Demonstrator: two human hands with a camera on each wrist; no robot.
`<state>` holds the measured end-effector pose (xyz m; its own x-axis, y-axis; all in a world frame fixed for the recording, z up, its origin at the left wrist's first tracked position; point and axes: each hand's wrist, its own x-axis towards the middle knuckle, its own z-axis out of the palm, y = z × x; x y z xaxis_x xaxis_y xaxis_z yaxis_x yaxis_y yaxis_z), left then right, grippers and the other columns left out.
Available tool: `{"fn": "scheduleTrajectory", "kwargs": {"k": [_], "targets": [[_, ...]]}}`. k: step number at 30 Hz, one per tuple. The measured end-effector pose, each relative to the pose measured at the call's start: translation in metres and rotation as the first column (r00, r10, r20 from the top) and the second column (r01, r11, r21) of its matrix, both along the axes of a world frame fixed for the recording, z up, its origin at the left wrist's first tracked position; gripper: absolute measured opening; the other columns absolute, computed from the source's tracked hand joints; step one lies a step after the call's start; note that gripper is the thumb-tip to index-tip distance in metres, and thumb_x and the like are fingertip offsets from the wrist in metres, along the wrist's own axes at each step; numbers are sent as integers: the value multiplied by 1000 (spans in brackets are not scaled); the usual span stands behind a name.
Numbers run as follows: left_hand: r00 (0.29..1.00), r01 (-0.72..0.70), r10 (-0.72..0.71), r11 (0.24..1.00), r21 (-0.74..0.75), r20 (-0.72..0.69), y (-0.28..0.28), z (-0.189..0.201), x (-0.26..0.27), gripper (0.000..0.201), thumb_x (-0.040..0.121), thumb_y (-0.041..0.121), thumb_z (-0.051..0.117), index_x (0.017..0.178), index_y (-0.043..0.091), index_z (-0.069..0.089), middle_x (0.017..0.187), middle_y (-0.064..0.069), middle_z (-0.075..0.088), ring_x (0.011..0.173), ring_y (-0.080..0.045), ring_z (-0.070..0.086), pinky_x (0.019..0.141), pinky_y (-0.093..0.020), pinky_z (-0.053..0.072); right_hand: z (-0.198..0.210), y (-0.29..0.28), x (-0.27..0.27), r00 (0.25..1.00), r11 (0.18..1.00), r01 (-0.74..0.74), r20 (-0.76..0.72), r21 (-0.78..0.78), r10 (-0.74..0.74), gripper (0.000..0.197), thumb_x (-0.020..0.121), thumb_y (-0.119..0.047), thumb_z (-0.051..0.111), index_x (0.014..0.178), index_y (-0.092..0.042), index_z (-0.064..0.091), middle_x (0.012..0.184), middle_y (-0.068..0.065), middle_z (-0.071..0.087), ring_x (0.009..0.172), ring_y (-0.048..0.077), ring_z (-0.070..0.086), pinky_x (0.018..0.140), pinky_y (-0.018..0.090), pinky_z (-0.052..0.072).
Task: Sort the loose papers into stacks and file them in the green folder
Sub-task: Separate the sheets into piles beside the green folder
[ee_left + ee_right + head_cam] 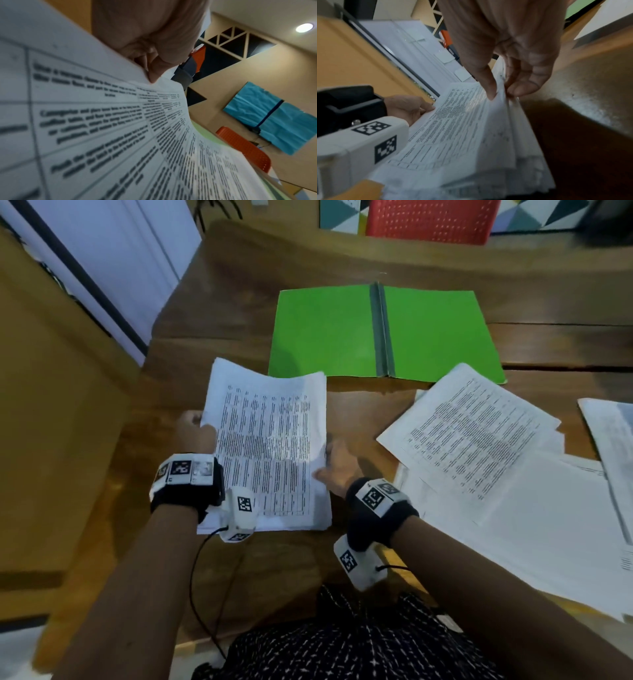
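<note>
A stack of printed papers [270,446] with table text is held up over the near left of the wooden table. My left hand [193,429] grips its left edge, thumb on the top sheet [152,70]. My right hand [337,465] pinches the right edge of the stack [471,128] between thumb and fingers [489,86]. The green folder [383,332] lies open and flat behind the stack, its grey spine in the middle, with nothing on it. Loose papers [479,436] lie spread to the right of my hands.
More white sheets [561,525] cover the table's right side up to the right edge. A red chair [428,220] stands beyond the far edge. A yellow-brown panel [51,405] borders the table [239,302] on the left.
</note>
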<state>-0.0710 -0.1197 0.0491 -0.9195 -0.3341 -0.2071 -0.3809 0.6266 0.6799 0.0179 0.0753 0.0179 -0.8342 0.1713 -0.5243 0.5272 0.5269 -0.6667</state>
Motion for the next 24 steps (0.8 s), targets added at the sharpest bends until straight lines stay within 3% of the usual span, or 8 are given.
{"fn": "scheduleTrajectory", "kwargs": {"k": [3,5,7,11,13,16,20,24], "targets": [[991,-36,43,998,-57,128,-6,-18,7,34,91,6,42,122,-1,55,125,-22,59,112,-37,57,75,-31,39,-2,-10,-1,994,983,-107,4,151,107,45,87,-4,51,128,-1,33,134,20,35,122,36,43,104,39,40],[971,-17,39,996,-90,238,-6,-29,12,37,89,8,44,124,-4,52,126,-24,57,110,-39,58,74,-34,46,-3,-11,0,987,978,-158,21,134,157,45,87,-4,47,129,-1,31,137,21,28,124,39,39,105,42,38],[958,-65,91,993,-103,273,0,-34,14,44,85,10,49,126,-4,48,131,-24,52,116,-41,54,90,-44,50,-3,-5,2,979,974,-205,31,100,203,41,88,-11,46,127,-1,34,136,21,31,123,39,38,103,43,37],[964,-188,209,972,-138,163,30,-24,10,65,83,12,55,141,5,27,149,-17,26,137,-37,27,115,-51,22,5,29,6,986,982,-158,-30,105,162,46,92,-24,50,134,-10,40,140,19,33,129,35,37,108,36,30],[990,-127,133,985,-113,53,53,-17,7,66,87,15,55,143,8,23,152,-14,20,140,-34,22,116,-50,19,8,56,6,997,992,-21,-69,126,30,48,91,-25,54,135,-10,41,141,18,34,128,34,41,109,34,31],[991,116,-123,987,-110,-57,94,-9,9,52,89,15,55,136,4,37,145,-18,31,133,-34,34,109,-48,31,6,105,11,977,971,197,-106,138,-184,42,88,-18,56,127,-7,50,132,22,43,120,38,48,103,37,39],[946,321,-323,945,-62,-32,155,-7,16,32,90,14,53,119,2,57,132,-21,49,117,-33,52,100,-35,40,1,171,36,926,881,368,-35,298,-375,40,87,-20,53,126,-11,47,137,19,35,127,38,33,104,44,32],[859,511,-504,857,-72,88,211,-16,28,35,88,20,57,109,-7,62,117,-28,60,110,-37,58,92,-38,45,-5,213,70,824,717,525,-64,459,-563,57,81,-25,61,131,-16,36,142,14,27,126,35,29,101,46,30]]}}
